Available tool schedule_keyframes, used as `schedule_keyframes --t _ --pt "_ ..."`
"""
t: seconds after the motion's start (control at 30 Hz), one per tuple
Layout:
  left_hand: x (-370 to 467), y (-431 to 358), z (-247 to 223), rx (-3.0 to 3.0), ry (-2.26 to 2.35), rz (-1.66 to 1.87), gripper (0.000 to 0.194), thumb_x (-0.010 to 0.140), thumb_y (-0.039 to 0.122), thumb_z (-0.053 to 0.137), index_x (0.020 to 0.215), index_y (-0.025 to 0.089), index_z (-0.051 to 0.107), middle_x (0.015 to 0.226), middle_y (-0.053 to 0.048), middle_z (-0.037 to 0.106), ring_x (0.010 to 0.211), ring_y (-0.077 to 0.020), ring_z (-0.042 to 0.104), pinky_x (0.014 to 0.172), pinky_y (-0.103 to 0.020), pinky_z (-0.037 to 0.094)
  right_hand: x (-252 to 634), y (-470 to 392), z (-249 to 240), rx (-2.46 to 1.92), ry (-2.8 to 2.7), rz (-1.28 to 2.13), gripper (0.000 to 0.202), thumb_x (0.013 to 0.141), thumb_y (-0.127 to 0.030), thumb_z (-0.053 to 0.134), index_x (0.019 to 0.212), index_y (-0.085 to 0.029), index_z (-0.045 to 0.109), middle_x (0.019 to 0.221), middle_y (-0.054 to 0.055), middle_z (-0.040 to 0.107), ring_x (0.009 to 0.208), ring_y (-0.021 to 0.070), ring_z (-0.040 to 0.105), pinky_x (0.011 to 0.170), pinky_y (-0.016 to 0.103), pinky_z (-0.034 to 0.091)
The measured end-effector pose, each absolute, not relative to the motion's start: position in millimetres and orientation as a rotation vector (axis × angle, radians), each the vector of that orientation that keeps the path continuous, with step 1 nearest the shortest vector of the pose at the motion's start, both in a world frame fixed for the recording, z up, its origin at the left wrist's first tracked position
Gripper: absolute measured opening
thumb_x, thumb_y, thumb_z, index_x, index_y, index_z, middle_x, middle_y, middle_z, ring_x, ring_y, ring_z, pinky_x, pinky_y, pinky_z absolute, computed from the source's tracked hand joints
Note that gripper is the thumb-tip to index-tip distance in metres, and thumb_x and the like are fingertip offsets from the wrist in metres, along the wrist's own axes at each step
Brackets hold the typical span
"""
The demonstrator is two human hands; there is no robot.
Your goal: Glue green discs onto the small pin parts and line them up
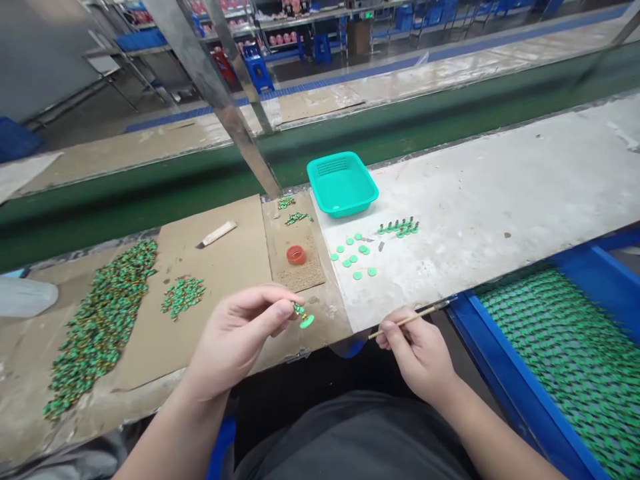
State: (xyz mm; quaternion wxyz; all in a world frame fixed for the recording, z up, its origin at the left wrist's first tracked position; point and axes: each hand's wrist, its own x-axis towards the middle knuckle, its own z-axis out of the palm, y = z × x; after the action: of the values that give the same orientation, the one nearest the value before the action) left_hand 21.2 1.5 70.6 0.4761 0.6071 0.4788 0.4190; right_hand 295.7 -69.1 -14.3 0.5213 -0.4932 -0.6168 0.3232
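Note:
Between thumb and fingers, my left hand (245,327) pinches a small green figurine (303,316) with a round green base at its lower end. A thin paintbrush (407,320) lies across the closed fingers of my right hand (417,350), its bristle end pointing right. Beyond the hands, a small red-orange cup (296,255) sits on a piece of cardboard. Loose green discs (353,259) are scattered on the white sheet. Several figurines on bases (400,227) stand upright behind them. A small pile of green pieces (183,296) lies left of my left hand.
A long heap of green pieces (105,320) covers the left side. A turquoise basket (345,212) stands at the back, near a metal post (220,100). A glue tube (219,234) lies on cardboard. At right, a blue tray (500,363) holds rows of green items.

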Motion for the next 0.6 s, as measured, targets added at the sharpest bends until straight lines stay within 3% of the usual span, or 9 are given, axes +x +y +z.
schedule_keyframes --t 0.13,0.27,0.47,0.6 --pt "36.0 13.8 68.0 1.671 1.277 0.934 0.037 0.086 0.067 0.091 0.086 0.029 0.091 0.073 -0.006 0.083 0.056 -0.0177 0.071 0.050 -0.025 0.058 310.0 -82.8 -19.5 -1.207 -1.489 0.747 0.027 0.116 -0.032 0.058 0.090 -0.027 0.067 0.076 0.001 0.079 0.062 0.0205 0.080 0.059 0.029 0.065" --pt "75.3 46.8 54.8 1.931 1.381 0.772 0.042 0.091 0.071 0.079 0.091 0.030 0.089 0.090 -0.004 0.089 0.080 -0.0246 0.083 0.071 -0.030 0.068 321.6 -84.5 -26.5 -1.249 -1.488 0.711 0.028 0.117 -0.030 0.055 0.091 -0.025 0.067 0.078 0.001 0.078 0.067 0.0169 0.080 0.065 0.025 0.062" --pt "155.0 114.5 33.9 2.246 1.273 0.727 0.031 0.098 0.053 0.067 0.096 0.030 0.088 0.102 -0.004 0.085 0.100 -0.0253 0.078 0.090 -0.036 0.061 333.7 -88.2 -25.6 -1.272 -1.453 0.716 0.025 0.115 -0.026 0.056 0.092 -0.025 0.066 0.080 0.001 0.077 0.070 0.0155 0.075 0.069 0.025 0.057" --pt "183.1 137.2 21.9 2.342 1.346 0.741 0.033 0.100 0.049 0.063 0.101 0.029 0.090 0.093 -0.006 0.074 0.094 -0.0250 0.072 0.083 -0.037 0.052 343.7 -92.0 -24.9 -1.286 -1.433 0.724 0.023 0.115 -0.026 0.057 0.093 -0.025 0.066 0.080 0.000 0.076 0.071 0.0160 0.073 0.070 0.026 0.054"
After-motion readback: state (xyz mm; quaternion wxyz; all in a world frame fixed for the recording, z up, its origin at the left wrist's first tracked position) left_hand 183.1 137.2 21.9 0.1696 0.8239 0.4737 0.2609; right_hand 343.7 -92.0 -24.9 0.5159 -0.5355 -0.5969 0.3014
